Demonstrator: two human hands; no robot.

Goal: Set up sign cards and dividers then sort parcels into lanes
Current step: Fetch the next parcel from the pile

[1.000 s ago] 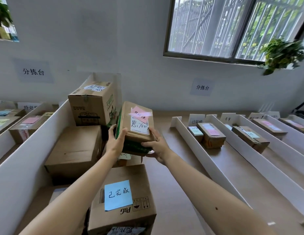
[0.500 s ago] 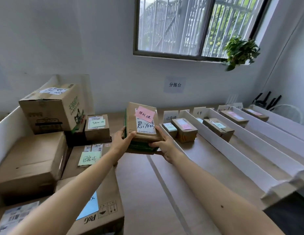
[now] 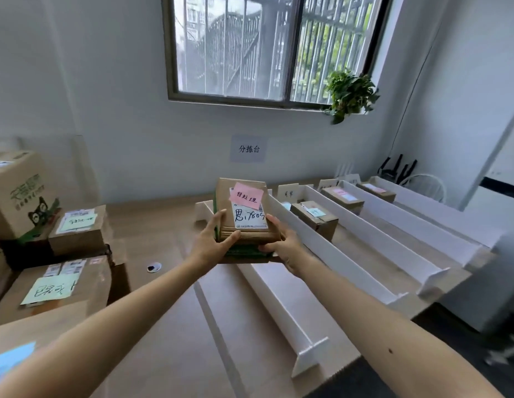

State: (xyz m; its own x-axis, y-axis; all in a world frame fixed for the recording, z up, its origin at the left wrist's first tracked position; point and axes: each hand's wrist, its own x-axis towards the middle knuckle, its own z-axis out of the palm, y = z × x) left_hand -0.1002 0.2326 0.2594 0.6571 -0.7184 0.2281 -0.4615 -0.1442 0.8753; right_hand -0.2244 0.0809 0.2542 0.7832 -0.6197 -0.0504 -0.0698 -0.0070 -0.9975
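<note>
Head: brown parcel (image 3: 251,236), pink note (image 3: 246,195), white label (image 3: 250,219).

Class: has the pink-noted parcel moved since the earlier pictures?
Yes. The parcel went rightward, from beside the stacked boxes to over the white dividers.

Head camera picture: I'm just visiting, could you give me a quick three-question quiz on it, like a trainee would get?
1. True or false: both the left hand and the right hand hold the brown parcel.
2. The sticky note on that parcel is: A green, B pink, C blue.
3. What sits at the right end of the window sill?
Key: 1 true; 2 B; 3 a leafy green plant.
</note>
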